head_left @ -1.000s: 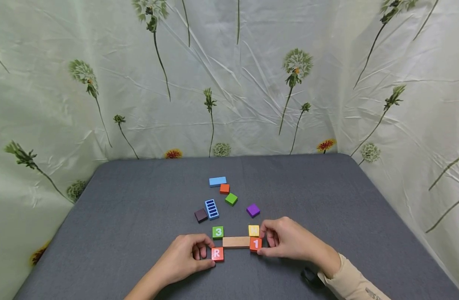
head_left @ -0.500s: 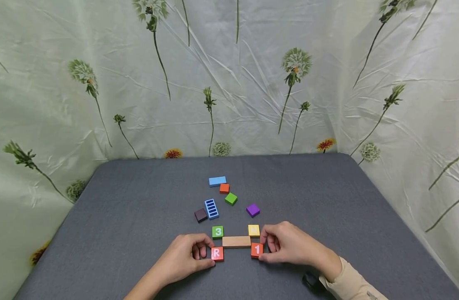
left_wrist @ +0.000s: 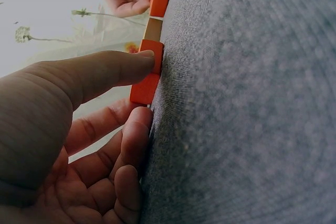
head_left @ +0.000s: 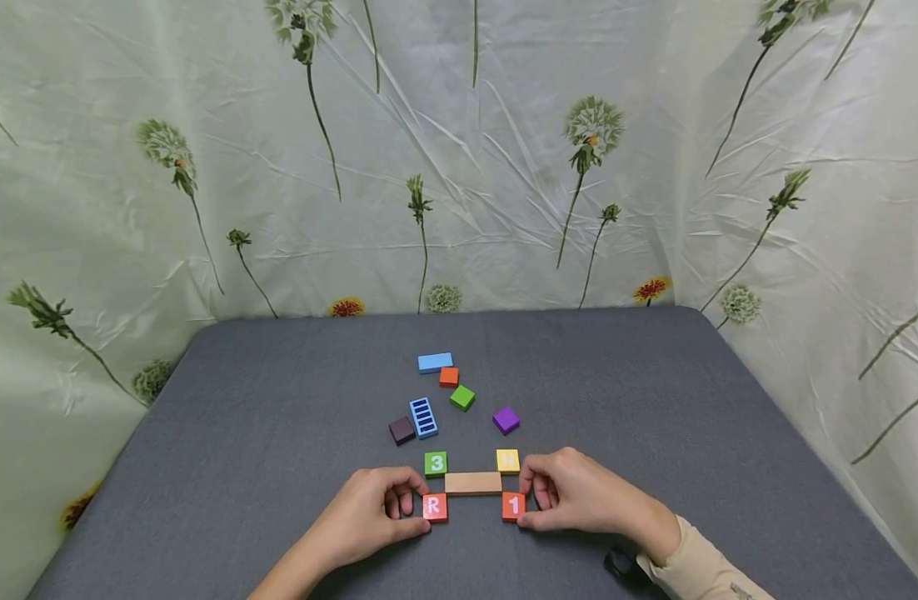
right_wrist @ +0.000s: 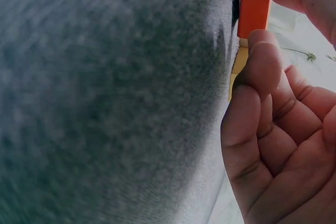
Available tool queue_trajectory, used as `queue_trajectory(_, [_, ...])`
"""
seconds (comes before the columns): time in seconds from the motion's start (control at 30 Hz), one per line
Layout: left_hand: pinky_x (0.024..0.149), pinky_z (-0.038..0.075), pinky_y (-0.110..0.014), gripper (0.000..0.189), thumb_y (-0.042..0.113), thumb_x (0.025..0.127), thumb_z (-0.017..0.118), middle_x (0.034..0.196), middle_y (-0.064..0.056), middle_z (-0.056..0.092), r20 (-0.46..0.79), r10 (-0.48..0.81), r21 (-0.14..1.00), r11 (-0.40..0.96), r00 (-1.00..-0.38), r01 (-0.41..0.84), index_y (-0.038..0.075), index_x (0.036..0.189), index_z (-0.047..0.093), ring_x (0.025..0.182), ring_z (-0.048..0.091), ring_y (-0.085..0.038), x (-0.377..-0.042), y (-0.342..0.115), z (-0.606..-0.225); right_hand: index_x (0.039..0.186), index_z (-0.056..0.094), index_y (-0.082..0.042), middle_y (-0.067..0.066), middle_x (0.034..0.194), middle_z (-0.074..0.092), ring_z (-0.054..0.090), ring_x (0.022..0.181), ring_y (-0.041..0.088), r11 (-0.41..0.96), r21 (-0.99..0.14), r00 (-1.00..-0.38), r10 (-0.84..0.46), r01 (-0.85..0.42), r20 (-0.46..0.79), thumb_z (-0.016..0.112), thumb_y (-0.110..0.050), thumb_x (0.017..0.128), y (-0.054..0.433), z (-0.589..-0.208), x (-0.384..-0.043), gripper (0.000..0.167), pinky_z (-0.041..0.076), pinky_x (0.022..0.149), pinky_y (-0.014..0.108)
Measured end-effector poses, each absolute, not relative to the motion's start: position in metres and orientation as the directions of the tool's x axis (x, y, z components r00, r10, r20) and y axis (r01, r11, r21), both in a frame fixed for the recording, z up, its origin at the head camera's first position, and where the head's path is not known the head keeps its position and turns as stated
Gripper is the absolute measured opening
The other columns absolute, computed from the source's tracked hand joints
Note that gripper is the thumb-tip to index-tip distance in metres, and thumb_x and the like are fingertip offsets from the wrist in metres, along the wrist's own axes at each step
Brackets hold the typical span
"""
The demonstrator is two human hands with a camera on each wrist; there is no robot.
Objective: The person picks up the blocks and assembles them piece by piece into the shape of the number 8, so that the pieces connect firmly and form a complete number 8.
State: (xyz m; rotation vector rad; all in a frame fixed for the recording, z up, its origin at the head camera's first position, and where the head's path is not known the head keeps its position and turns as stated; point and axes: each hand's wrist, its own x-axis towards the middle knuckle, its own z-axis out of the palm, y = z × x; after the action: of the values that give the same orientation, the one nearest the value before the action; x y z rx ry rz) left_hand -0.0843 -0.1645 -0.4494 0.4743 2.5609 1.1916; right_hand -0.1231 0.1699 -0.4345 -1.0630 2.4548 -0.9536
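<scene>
Between thumb and index finger my left hand (head_left: 369,510) pinches a red letter block marked R (head_left: 435,507), at the left front corner of a plain wooden plank block (head_left: 473,483). Across from it, my right hand (head_left: 575,492) pinches a red number block marked 1 (head_left: 513,507) by the plank's right front corner. Behind the plank's ends sit a green block marked 3 (head_left: 436,464) and a yellow letter block (head_left: 507,461). In the left wrist view the thumb lies along the red block's side (left_wrist: 144,88). Thumb and fingers flank the red block (right_wrist: 254,10) in the right wrist view.
Farther back lie a purple block (head_left: 506,420), a green block (head_left: 462,397), an orange block (head_left: 449,377), a blue block (head_left: 435,363), a blue block with dark bars (head_left: 424,417) and a dark block (head_left: 401,430). A black object (head_left: 621,562) lies by the right sleeve.
My right hand has brought the red block marked 1 toward me, from beside the plank's right end to just in front of its corner. The left hand has stayed on the R block.
</scene>
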Motion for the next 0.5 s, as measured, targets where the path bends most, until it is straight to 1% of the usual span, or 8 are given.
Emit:
queue_trajectory(0.2, [0.06,0.043,-0.022,0.029,0.023,0.082,0.095,0.08,0.009,0.059,-0.117,0.404,0.773,0.611,-0.907,0.172,0.024,0.101,0.073,0.067,0.052,-0.003,-0.0843,-0.1641,-0.4483,0.096,0.065,-0.018,-0.019,0.069,0.054,0.045,0.059,-0.011,0.508,-0.689,-0.683,-0.73,-0.517,-0.026,0.087,-0.027,0.09,0.1697,-0.4361,-0.1244,0.024,0.04,0.056,0.015])
queue_trajectory(0.5, [0.06,0.043,-0.022,0.029,0.023,0.082,0.095,0.08,0.008,0.059,-0.12,0.404,0.777,0.607,-0.907,0.168,0.025,0.101,0.073,0.067,0.052,-0.003,-0.0841,-0.1637,-0.4475,0.098,0.065,-0.017,-0.017,0.071,0.055,0.047,0.061,-0.008,0.502,-0.736,-0.681,-0.728,-0.455,-0.076,0.087,-0.026,0.091,0.1721,-0.4365,-0.127,0.025,0.042,0.056,0.016])
